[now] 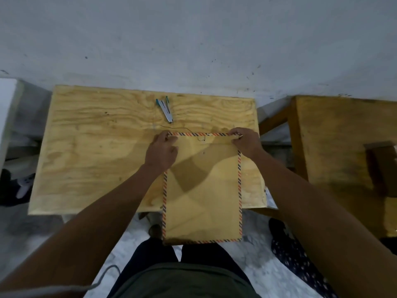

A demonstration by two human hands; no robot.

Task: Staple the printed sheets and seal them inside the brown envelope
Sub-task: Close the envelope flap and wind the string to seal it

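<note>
A brown envelope (204,196) with a red-and-blue striped border lies lengthwise on the plywood table (90,151), its near end hanging over the front edge. The flap at its far end is folded down. My left hand (161,151) pinches the far left corner of the flap. At the far right corner, my right hand (246,141) holds the flap edge. A thin string (178,128) trails from the flap's middle across the table. A teal and silver stapler (165,107) lies open near the table's far edge. No printed sheets are visible.
A grey-white wall rises right behind the table. A second wooden table (343,151) stands to the right with a gap between. A white block (6,108) sits at the left. Slippers (296,254) and a shoe lie on the marbled floor by my legs.
</note>
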